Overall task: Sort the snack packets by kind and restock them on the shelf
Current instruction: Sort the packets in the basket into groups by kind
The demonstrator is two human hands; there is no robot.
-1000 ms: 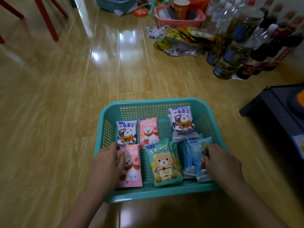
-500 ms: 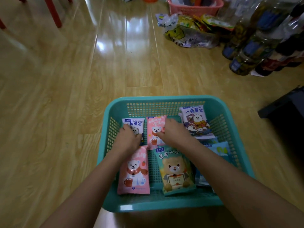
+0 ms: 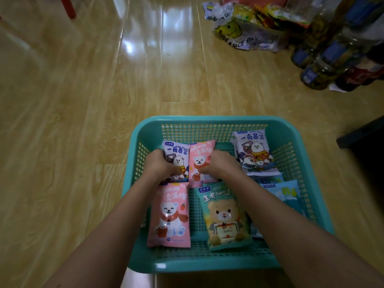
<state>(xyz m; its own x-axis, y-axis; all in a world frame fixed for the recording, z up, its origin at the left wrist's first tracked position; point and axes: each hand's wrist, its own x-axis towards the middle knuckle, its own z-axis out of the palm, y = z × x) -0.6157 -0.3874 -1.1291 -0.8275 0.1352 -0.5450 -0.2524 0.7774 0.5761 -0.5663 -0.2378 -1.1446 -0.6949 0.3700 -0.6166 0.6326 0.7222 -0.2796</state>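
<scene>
Wooden floor (image 3: 83, 121) held the teal basket (image 3: 207, 119); the left grip (image 3: 159, 165) curled round a purple packet (image 3: 176, 151), the right grip (image 3: 221, 164) pinched a pink packet (image 3: 201, 156). Sorting seemed barely begun, nothing shelved.

"一夜暴富" runs in dark characters across the top of the right purple-and-white packet (image 3: 252, 150). It appears again on the left purple-and-white packet (image 3: 176, 152), under a small line starting "Baby wi", the rest unclear. The green bear packet (image 3: 225, 215) reads "逢考必过". The clear plastic bag (image 3: 239, 36) shows "VE A NICE DA". Lettering on the far pink packet (image 3: 200, 160) and the near pink packet (image 3: 169, 215) is too blurred to read.
</scene>
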